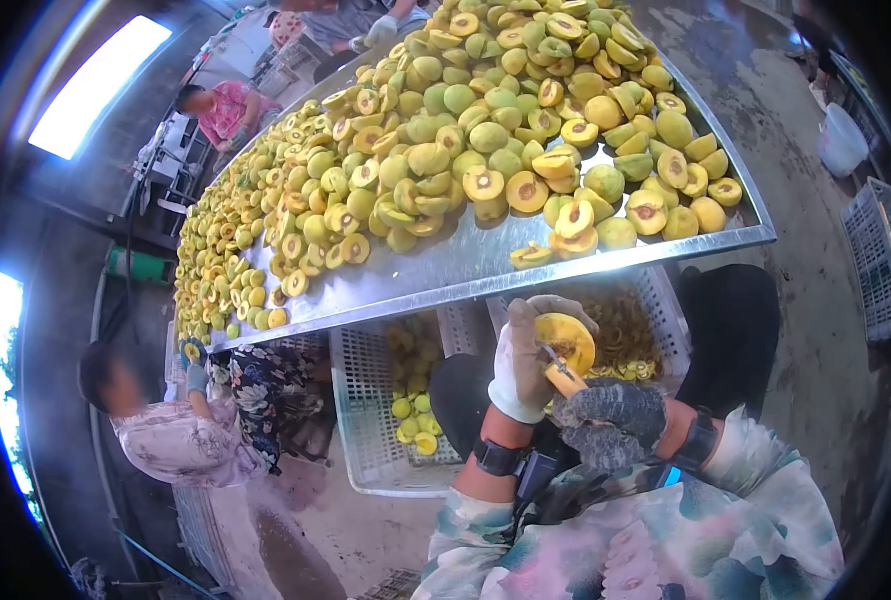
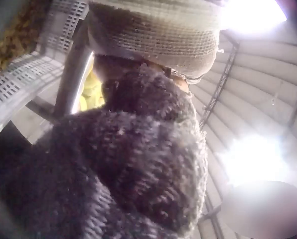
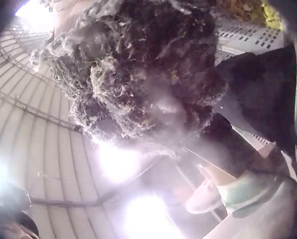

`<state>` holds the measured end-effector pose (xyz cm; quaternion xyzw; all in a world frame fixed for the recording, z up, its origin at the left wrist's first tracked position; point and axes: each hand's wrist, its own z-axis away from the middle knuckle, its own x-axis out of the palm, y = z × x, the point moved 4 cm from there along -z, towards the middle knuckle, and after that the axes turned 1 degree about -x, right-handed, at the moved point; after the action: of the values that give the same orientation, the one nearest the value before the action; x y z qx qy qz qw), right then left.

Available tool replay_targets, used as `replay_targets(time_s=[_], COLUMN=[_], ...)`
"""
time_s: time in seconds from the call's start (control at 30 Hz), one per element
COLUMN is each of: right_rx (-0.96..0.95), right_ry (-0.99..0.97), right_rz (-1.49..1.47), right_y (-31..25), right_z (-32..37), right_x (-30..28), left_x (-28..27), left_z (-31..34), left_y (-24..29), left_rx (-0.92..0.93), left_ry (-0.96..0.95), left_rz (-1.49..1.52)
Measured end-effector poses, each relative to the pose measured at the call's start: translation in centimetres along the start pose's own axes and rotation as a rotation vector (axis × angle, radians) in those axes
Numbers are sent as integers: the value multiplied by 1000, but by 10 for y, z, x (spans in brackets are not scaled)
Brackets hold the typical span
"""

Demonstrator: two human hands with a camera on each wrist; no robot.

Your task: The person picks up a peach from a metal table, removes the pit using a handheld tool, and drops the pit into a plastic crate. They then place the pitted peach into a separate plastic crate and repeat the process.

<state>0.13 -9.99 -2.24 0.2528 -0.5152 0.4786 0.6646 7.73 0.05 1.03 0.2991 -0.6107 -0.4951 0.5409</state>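
Note:
My left hand (image 1: 525,355), in a white glove with a stained palm, holds a yellow peach half (image 1: 566,343), its brown-red centre turned towards me. A short tool with a yellow-orange handle (image 1: 565,379) juts from my right hand (image 1: 613,418), which grips it in a grey knitted glove. The tool's metal end meets the cut face near the centre. In the left wrist view, the white glove (image 2: 153,37) is above a dark knitted glove (image 2: 143,154). The shaggy grey glove (image 3: 143,74) fills much of the right wrist view, hiding the tool there.
A metal table (image 1: 405,280) ahead bears a large heap of halved peaches (image 1: 445,130). Below its edge stand a white crate (image 1: 365,420) with yellow-green fruit and another crate (image 1: 665,305) with brown scraps. One seated person (image 1: 185,430) works at left; others sit farther back.

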Motion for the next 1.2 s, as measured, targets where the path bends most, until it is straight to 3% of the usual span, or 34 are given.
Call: replay_targets(time_s=[0.07,0.13,0.17,0.2,0.23,0.27,0.3,0.33,0.37,0.43,0.47,0.5,0.53,0.57,0.63,0.67,0.73,0.8,0.87,0.93,1.07,1.13,1.17,1.2], right_rx=[53,73,-197,-471,-373,-264,-138,-140,-202,-244,-129,-15,-27,-19,-102,-94,-133,-84,-197,-153,-204,-186,-187,-254], right_ry=[19,18,35,55,164,325,499,508,580,630,613,604,619,629,623,623,632,658,681,685,664,649,645,633], right_rz=[-25,30,585,1143,1373,1633,1878,1885,1795,1682,1696,1704,1698,1610,1299,1300,1133,1210,1337,1315,1298,1245,1241,1256], right_y=[4,2,-13,-28,-35,-33,-28,-27,-29,-23,-28,-30,-30,-31,-34,-35,-43,-51,-50,-52,-51,-51,-50,-51], right_z=[2,-9,-13,-11,-7,-15,-24,-25,-25,-28,-34,-36,-33,-29,-26,-24,-16,-8,-2,3,5,4,3,2], right_x=[4,-17,-20,-15,-16,-52,-98,-120,-139,-151,-153,-153,-145,-135,-133,-134,-120,-108,-119,-111,-116,-110,-112,-111], left_x=[-3,-7,-16,-46,-55,-65,-94,-125,-110,-146,-188,-187,-182,-180,-162,-145,-119,-99,-83,-74,-48,-47,-51,-50], left_z=[2,5,7,3,4,13,20,28,37,59,66,68,67,66,48,33,-3,-38,-77,-109,-129,-130,-127,-122], left_y=[-4,0,1,-14,2,9,14,15,42,51,47,55,61,63,66,65,56,39,25,6,-16,-20,-25,-23], left_rx=[-20,10,-10,266,327,153,244,294,284,284,332,176,0,-81,83,168,-87,21,-265,-507,-450,-356,-137,-135], left_ry=[-43,127,368,534,728,863,951,935,956,975,989,1088,1148,1150,1019,951,786,654,455,303,267,405,446,448], left_rz=[48,-56,-168,-511,-256,213,53,-98,-169,-300,-571,-1106,-1638,-1656,-1612,-1597,-1773,-1865,-1822,-1790,-1697,-1485,-1455,-1458])
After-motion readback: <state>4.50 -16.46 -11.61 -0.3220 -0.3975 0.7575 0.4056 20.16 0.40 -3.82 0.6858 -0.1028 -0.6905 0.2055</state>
